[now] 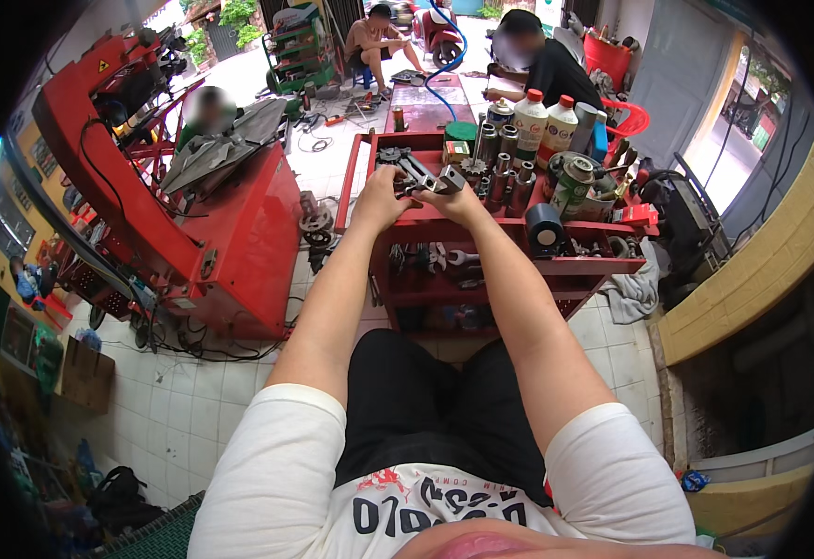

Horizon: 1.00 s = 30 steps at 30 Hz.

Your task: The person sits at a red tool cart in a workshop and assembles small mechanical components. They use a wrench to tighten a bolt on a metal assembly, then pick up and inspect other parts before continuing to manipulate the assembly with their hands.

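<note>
Over the top tray of a red tool cart (602, 266), both my arms are stretched forward. My left hand (382, 199) has its fingers curled on the near left side of a grey metal tool with long parallel bars (415, 169). My right hand (456, 202) is closed round the tool's right end, where a squared metal block (451, 178) sticks up past the fingers. The tool's exact kind is unclear. Several upright chrome sockets (497, 179) stand just right of my right hand. A green tin (460, 131) is behind it.
Right on the cart are bottles with red caps (530, 123), a green spray can (573, 183) and a dark cylinder (544, 229). Wrenches (464, 258) lie on a lower shelf. A red machine (248, 252) stands left. Several other people are beyond, one beside the cart's far right (560, 74).
</note>
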{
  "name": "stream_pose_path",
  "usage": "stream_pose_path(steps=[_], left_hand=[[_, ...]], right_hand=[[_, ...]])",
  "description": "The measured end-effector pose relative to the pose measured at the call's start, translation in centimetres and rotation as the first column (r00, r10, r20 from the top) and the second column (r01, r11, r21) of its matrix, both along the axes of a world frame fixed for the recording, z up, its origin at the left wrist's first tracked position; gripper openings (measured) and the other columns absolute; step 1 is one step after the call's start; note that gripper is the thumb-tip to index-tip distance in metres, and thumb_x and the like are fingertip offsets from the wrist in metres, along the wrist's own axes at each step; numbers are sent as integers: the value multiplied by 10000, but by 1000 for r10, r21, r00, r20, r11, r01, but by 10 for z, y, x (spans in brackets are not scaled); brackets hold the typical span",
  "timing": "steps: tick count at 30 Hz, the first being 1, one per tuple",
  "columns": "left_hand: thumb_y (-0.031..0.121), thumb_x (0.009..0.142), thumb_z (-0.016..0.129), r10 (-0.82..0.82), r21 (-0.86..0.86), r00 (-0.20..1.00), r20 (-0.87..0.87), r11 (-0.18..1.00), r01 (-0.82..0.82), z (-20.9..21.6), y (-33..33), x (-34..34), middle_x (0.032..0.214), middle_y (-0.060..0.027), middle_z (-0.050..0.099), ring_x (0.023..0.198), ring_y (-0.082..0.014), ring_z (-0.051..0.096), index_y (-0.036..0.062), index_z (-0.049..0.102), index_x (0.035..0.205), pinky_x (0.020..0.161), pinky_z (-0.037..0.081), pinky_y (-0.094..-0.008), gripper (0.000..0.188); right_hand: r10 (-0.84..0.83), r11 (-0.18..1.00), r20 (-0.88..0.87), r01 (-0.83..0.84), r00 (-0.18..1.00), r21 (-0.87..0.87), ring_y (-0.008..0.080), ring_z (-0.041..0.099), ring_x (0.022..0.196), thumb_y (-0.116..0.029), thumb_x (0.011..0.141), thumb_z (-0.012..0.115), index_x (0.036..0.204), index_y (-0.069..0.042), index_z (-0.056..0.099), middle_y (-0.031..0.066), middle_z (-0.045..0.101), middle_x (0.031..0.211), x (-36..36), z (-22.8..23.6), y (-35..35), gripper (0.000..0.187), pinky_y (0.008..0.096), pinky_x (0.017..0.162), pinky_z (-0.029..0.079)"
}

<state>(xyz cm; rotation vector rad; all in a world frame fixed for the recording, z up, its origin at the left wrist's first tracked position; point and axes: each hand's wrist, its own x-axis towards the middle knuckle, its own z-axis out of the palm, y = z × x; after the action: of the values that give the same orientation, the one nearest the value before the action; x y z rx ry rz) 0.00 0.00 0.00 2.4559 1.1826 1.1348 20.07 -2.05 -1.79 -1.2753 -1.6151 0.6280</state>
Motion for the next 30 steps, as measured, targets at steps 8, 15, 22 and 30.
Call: stream_pose_path(steps=[8,15,22,30], left_hand=[[83,822,790,-57,80,998,-8,995,58,-17,18,-7,1069,-142,657,1045,-312,659,2,715,1047,952,538,-388,251],[63,749,837,14,-6,999,41,1000,-14,-18,21,-7,1088,-143,646,1024,-309,674,41,682,1139,930,555,-372,420],[69,829,771,116,-186,970,213,980,-76,-13,13,5,1144,-164,658,1090,-343,652,63,648,1168,949,526,-419,361],[252,961,640,235,-470,862,449,882,5,-27,81,8,1180,-209,711,1108,-332,683,36,628,1306,996,507,-432,407]], right_hand=[[-8,1000,12,9,1000,-28,118,567,743,-322,806,874,964,-9,684,53,701,840,-10,10,-11,398,338,718,508],[-23,998,310,3,950,67,264,648,652,-374,804,851,933,-30,720,154,702,749,-20,16,-24,391,389,686,533],[-210,962,507,84,836,261,442,681,884,-208,786,753,1085,-81,655,233,703,870,-15,12,-38,340,508,732,528],[15,959,346,-112,938,260,394,707,878,-81,821,671,1128,-74,623,208,710,920,-14,5,-15,310,453,739,528]])
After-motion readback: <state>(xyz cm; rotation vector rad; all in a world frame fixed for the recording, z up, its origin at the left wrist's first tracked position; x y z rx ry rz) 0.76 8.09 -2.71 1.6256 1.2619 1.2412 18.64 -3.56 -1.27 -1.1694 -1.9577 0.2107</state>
